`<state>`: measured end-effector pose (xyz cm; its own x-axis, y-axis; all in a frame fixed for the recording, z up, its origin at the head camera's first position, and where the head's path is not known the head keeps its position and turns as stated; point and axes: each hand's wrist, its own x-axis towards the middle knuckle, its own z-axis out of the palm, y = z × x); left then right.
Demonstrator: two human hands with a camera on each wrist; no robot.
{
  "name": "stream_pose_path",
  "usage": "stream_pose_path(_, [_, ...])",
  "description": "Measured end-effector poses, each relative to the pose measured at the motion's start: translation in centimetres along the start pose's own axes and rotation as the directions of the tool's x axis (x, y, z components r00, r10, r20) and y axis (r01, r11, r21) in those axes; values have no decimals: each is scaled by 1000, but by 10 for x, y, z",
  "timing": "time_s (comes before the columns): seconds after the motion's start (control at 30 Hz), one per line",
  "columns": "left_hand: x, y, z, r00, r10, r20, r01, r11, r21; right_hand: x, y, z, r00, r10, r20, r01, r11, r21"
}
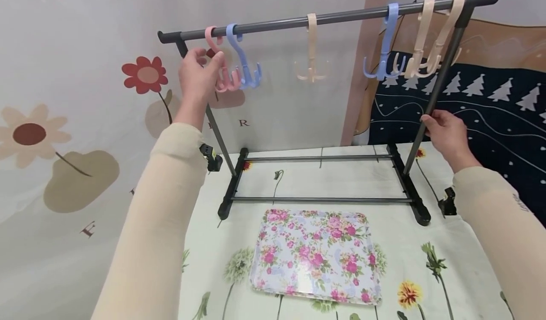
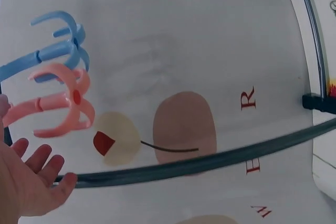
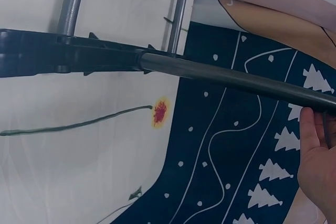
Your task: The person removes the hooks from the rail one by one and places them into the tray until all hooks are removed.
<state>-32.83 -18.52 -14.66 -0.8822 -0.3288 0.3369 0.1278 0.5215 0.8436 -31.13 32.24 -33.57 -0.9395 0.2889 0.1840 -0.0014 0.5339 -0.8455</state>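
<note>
A dark grey clothes rack (image 1: 277,25) stands with several plastic claw hooks hanging from its top bar. My left hand (image 1: 199,80) is at the left upright, close against a pink hook (image 1: 226,76). In the left wrist view, my left fingers (image 2: 39,158) are spread loosely below the pink hook's stem; the thumb's contact with it is partly cut off. A blue hook (image 1: 244,61) hangs beside the pink one. My right hand (image 1: 450,135) holds the right upright (image 1: 441,80), thumb in front; its other fingers are partly hidden.
A beige hook (image 1: 312,50) hangs mid-bar. Toward the right end hang another blue hook (image 1: 387,40) and two beige hooks (image 1: 420,38). A flowered tray (image 1: 315,258) lies in front of the rack's black feet (image 1: 415,201). Printed cloth covers the table and background.
</note>
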Motion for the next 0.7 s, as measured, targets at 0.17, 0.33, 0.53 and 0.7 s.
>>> stream_pose_path(0.17, [2, 4, 8, 998, -29, -64, 26, 998, -49, 1, 0, 1, 1000, -7, -2, 7, 1000, -12])
stream_pose_path(0.33, [4, 6, 16, 994, -40, -105, 35, 998, -44, 2, 1, 2, 1000, -8, -14, 8, 1000, -25])
stream_pose_path(0.53, [7, 6, 23, 991, -28, -129, 27, 1000, -8, 2, 1, 3, 1000, -5, -11, 5, 1000, -17])
stream_pose_path(0.7, [10, 4, 27, 990, -15, -141, 16, 1000, 2, 1, 1, 2, 1000, -13, -4, 13, 1000, -22])
